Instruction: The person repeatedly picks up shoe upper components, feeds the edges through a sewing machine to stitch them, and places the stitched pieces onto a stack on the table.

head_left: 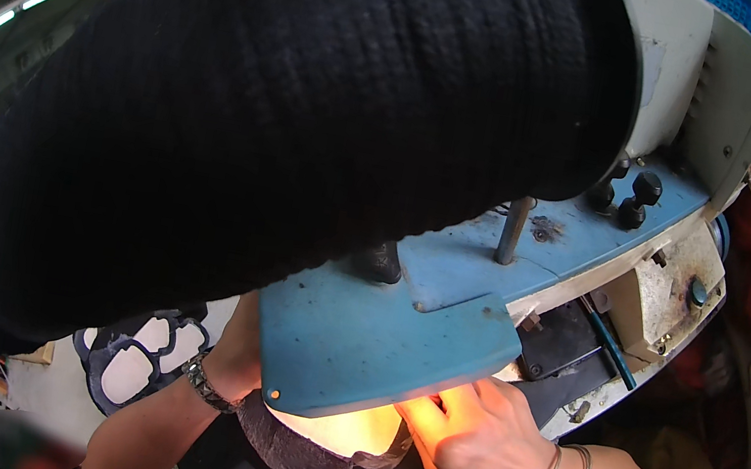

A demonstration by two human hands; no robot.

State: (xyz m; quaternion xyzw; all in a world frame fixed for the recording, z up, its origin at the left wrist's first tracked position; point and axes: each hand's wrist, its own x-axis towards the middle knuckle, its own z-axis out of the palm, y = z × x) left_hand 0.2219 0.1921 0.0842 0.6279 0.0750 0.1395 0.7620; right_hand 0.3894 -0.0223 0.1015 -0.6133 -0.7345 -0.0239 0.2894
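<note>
We see the dark curved piece at the lower front edge of the blue machine head, so work looks under way; how much is done or left, we cannot tell; the piece lies between our hands, just beside our right hand, whose fingers bend close together, perhaps pinching; our left hand's fingers are hidden, their state unclear.
</note>
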